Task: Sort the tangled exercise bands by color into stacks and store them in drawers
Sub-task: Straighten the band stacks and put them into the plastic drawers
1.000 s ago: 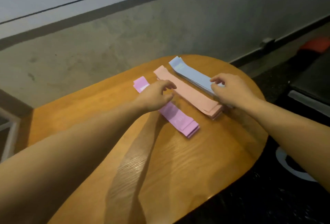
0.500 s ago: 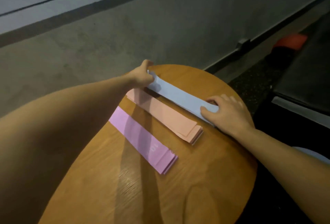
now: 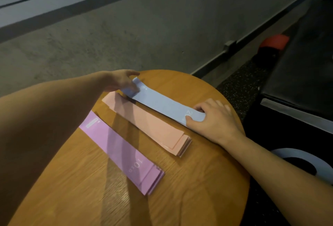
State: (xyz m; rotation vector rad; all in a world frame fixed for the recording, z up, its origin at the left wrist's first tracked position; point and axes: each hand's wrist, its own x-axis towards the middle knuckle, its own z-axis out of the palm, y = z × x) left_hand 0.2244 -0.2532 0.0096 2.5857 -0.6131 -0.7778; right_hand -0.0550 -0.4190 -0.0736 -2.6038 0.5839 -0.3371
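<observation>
Wooden table (image 3: 189,189) under your arms. Your left hand (image 3: 122,79) pinches far end of blue stack (image 3: 162,105); your right hand (image 3: 214,119) grips near end, fingers curled over it. Pink stack (image 3: 149,124) just beside blue, between your hands. Purple stack (image 3: 122,151) nearer you, under left forearm, apart from pink.

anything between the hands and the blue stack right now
Nothing visible. The left hand holds the far end of the blue stack and the right hand holds the near end, directly on it. No drawer is in view.
</observation>
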